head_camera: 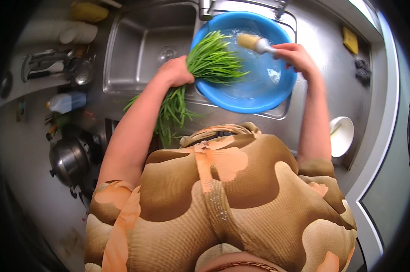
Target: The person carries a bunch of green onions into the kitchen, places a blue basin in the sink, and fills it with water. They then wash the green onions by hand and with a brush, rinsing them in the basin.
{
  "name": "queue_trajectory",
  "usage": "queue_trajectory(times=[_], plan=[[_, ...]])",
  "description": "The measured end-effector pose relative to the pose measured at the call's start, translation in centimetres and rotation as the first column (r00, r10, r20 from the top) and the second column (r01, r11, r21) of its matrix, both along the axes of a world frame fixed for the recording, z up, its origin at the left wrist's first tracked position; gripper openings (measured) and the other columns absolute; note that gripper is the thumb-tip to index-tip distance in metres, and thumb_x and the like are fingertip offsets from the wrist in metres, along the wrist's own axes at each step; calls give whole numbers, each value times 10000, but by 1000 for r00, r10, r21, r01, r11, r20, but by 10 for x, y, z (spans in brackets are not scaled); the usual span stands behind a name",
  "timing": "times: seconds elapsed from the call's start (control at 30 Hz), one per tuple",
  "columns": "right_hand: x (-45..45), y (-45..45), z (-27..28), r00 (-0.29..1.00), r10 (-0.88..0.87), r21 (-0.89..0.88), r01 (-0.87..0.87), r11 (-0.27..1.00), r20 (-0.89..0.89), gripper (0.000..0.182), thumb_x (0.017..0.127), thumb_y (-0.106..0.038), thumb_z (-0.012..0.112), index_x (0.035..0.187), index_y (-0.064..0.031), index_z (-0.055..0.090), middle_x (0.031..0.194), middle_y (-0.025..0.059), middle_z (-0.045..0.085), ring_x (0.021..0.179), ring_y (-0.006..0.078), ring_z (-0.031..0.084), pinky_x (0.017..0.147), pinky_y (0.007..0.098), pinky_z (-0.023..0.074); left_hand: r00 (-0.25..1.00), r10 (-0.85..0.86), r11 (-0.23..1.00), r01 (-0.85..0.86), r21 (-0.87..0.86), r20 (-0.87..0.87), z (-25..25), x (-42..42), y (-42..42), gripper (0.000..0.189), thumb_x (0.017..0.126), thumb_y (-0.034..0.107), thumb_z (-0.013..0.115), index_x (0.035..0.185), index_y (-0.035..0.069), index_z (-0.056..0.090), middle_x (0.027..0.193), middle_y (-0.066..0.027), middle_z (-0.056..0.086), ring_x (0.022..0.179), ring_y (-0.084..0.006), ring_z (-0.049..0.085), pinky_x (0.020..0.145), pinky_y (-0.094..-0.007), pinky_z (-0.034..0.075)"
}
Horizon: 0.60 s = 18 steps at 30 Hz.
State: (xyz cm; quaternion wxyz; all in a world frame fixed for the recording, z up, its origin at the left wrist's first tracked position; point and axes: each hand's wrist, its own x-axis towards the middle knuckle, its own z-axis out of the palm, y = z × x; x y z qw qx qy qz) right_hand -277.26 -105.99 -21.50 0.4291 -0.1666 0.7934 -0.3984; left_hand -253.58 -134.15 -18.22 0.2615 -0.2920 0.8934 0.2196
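My left hand (177,71) grips a thick bunch of long green leaves, likely chives (215,61), around its middle. One end of the bunch fans over a blue plastic basin (247,108), and the other hangs behind my forearm towards the counter's front edge. Clear water (249,78) lies in the basin, its surface rippled. Between the fingers of my right hand (295,57) is the white handle of a brush (254,43) with pale yellow bristles. The brush is above the water, slightly blurred, and apart from the leaves.
The steel sink bowl (133,51) lies left of the basin, below a faucet (206,10). A white bowl (341,136) and a yellow sponge (350,40) are at right. Further left are a metal pot (69,161), a plastic jug (67,102) and kitchen utensils (48,66).
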Motion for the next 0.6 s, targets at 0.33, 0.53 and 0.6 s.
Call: queue_trajectory(times=[0.33, 0.53, 0.6], plan=[[4, 9, 18, 999, 43, -20, -43, 999, 16, 303, 842, -271, 659, 1112, -142, 706, 832, 8, 697, 570, 84, 588, 457, 219, 413, 1000, 4, 1000, -3, -12, 19, 3, -3, 9, 565, 633, 196, 714, 1145, 9, 567, 1095, -226, 644, 1049, -354, 609, 894, -388, 478], [63, -60, -23, 981, 191, -2, -191, 982, -22, 334, 818, -264, 693, 1105, -95, 708, 841, 62, 716, 587, 120, 639, 525, 255, 500, 1000, -23, 1000, 23, -4, 12, 4, -8, 7, 579, 627, 186, 712, 1166, 29, 568, 1091, -201, 655, 1048, -343, 614, 901, -384, 477], [45, -45, -3, 980, 189, 3, -190, 982, -64, 305, 832, -240, 687, 1095, -87, 711, 839, 63, 712, 602, 112, 633, 533, 244, 499, 1000, -16, 1000, 17, -11, 15, 4, 2, 2, 584, 627, 180, 710, 1168, 15, 562, 1082, -204, 657, 1039, -349, 616, 896, -381, 480]])
